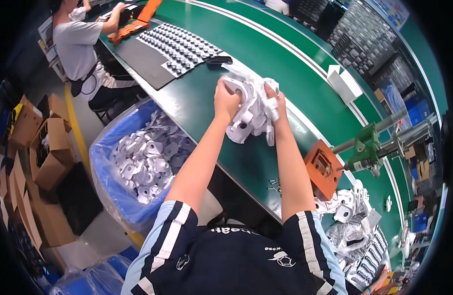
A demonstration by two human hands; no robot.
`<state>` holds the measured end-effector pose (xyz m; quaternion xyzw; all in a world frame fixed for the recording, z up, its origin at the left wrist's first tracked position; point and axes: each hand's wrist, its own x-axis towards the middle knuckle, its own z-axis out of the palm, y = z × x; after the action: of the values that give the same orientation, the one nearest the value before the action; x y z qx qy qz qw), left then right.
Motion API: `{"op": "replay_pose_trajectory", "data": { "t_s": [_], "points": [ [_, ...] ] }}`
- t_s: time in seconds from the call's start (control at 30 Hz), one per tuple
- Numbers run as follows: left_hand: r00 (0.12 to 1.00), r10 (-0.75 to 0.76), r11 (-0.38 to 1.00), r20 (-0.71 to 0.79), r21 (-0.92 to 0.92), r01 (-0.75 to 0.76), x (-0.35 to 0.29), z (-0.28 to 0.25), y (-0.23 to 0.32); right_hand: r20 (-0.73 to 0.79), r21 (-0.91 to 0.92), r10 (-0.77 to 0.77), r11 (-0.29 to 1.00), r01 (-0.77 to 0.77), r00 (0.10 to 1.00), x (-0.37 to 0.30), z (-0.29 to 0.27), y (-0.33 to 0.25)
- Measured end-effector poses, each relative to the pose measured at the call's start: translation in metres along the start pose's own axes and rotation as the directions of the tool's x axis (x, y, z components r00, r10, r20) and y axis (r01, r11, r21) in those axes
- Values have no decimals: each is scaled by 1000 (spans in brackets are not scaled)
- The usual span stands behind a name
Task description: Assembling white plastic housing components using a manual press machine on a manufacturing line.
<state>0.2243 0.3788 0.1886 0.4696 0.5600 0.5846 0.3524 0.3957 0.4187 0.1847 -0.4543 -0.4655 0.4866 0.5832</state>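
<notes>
Both my arms reach forward over the green work table (256, 167). Between my hands is a bunch of white molded plastic parts (252, 110), rounded pieces with holes in them, bundled together. My left hand (227, 101) grips the bunch at its left side, thumb over the top. On the opposite side my right hand (279, 104) closes round it, its fingers partly hidden by the parts. Some clear plastic film seems to lie among the upper pieces, though I cannot tell for sure.
A blue-lined bin (104, 184) full of white parts stands left of the table. Rows of small black parts (179, 46) lie on a mat farther off. At right are an orange fixture (323, 169), a green press (366, 150) and more white parts (347, 206). A person (79, 42) sits far left.
</notes>
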Motion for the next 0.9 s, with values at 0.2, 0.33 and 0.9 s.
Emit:
{"op": "replay_pose_trajectory", "data": {
  "t_s": [0.2, 0.33, 0.9],
  "points": [
    [966, 239, 931, -99, 307, -199, -15, 41, -6, -228, -431, -315, 881, 195, 921, 10, -60, 24],
    [908, 376, 915, -185, 229, -332, -7, 29, -10, -118, -694, -208, 717, 69, 971, -5, -70, 6],
    [950, 277, 946, -145, 217, -242, -16, -71, -31, -98, -704, -487, 650, 285, 868, -62, 23, -44]
  ]
}}
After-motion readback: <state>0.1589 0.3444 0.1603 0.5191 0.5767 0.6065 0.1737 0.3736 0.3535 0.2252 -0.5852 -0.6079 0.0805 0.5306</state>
